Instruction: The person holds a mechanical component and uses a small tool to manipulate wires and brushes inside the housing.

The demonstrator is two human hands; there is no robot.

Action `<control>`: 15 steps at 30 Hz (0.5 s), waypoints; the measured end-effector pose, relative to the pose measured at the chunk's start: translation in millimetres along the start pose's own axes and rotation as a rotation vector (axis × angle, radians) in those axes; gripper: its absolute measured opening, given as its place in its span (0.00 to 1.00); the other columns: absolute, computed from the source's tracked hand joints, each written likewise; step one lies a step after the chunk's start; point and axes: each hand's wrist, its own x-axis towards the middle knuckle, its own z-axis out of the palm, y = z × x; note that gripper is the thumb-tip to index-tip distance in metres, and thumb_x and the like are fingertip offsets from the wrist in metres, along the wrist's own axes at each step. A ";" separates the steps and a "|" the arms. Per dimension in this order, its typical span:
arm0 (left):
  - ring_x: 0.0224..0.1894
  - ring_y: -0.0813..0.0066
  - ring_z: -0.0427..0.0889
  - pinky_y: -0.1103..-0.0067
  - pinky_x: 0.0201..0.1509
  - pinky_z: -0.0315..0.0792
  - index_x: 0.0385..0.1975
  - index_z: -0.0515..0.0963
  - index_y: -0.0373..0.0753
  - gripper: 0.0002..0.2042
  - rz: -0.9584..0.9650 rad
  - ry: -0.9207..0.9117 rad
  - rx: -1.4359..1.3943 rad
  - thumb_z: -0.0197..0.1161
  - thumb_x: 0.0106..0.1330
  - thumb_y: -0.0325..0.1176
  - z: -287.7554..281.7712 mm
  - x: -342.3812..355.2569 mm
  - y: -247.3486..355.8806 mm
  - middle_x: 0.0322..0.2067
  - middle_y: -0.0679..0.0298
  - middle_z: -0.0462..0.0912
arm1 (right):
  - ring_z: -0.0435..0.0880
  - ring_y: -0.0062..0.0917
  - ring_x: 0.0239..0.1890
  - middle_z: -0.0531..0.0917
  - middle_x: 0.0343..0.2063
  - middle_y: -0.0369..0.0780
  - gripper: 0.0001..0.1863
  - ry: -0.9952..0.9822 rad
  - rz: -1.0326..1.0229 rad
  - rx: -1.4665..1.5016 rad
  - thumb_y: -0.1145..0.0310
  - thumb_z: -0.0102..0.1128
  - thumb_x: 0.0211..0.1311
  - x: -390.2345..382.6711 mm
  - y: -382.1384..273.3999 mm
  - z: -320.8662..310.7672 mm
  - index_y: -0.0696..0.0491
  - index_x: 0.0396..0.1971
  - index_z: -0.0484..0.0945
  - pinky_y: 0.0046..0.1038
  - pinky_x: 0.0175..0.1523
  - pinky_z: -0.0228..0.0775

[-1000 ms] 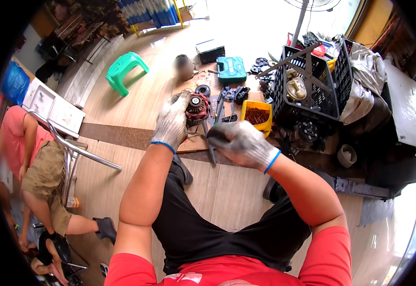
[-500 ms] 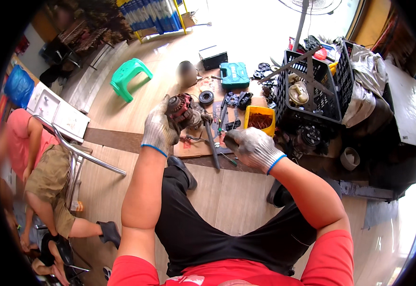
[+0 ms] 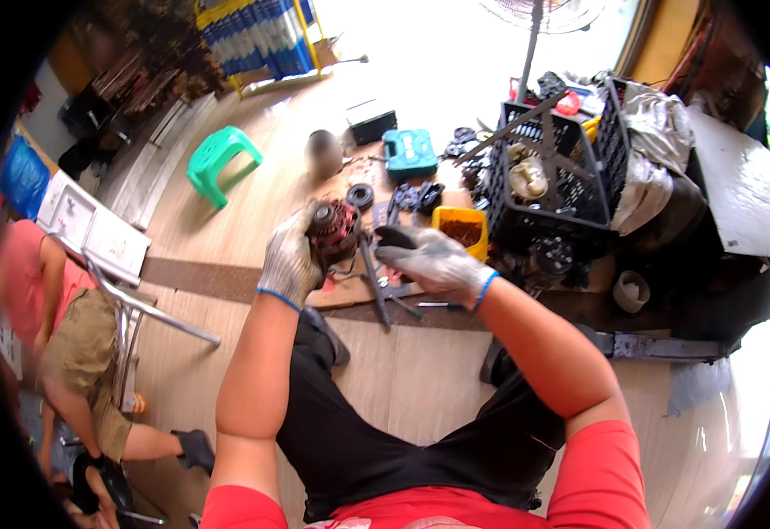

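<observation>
White-gloved left hand [image 3: 291, 257] grasping a round red-and-black metal motor part [image 3: 335, 224] over brown cardboard [image 3: 342, 290]
Whether the white-gloved right hand [image 3: 433, 261] beside it holds anything, I cannot tell; the teal plastic case [image 3: 409, 156] has unreadable markings.

Obstacle beyond right fingers [image 3: 395, 255]: yellow bin [image 3: 461, 214]

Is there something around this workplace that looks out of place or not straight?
Yes: a cross-shaped metal frame sits askew over the black crate, with one bar jutting beyond the crate's left side. It looks odd because it does not fit inside.
</observation>
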 end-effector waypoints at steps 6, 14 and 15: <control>0.45 0.58 0.87 0.67 0.46 0.85 0.54 0.75 0.34 0.22 0.507 -0.056 0.584 0.66 0.57 0.27 -34.7 27.7 -25.9 0.46 0.51 0.84 | 0.81 0.17 0.37 0.83 0.38 0.33 0.13 -0.079 0.096 0.538 0.69 0.57 0.70 15.8 4.4 19.7 0.55 0.51 0.80 0.21 0.40 0.77; 0.40 0.60 0.88 0.66 0.39 0.88 0.53 0.74 0.33 0.15 0.372 0.004 0.404 0.59 0.70 0.32 -23.4 26.2 -33.0 0.44 0.51 0.83 | 0.79 0.13 0.30 0.82 0.31 0.32 0.13 0.003 0.102 0.212 0.65 0.56 0.72 10.4 -8.8 12.1 0.55 0.47 0.82 0.19 0.34 0.71; 0.39 0.61 0.88 0.65 0.37 0.88 0.52 0.74 0.33 0.14 0.322 0.026 0.367 0.57 0.74 0.34 -12.2 17.0 -27.2 0.44 0.52 0.83 | 0.79 0.13 0.30 0.82 0.30 0.33 0.13 0.019 0.035 0.119 0.64 0.55 0.72 12.6 -3.5 13.0 0.56 0.47 0.82 0.19 0.34 0.71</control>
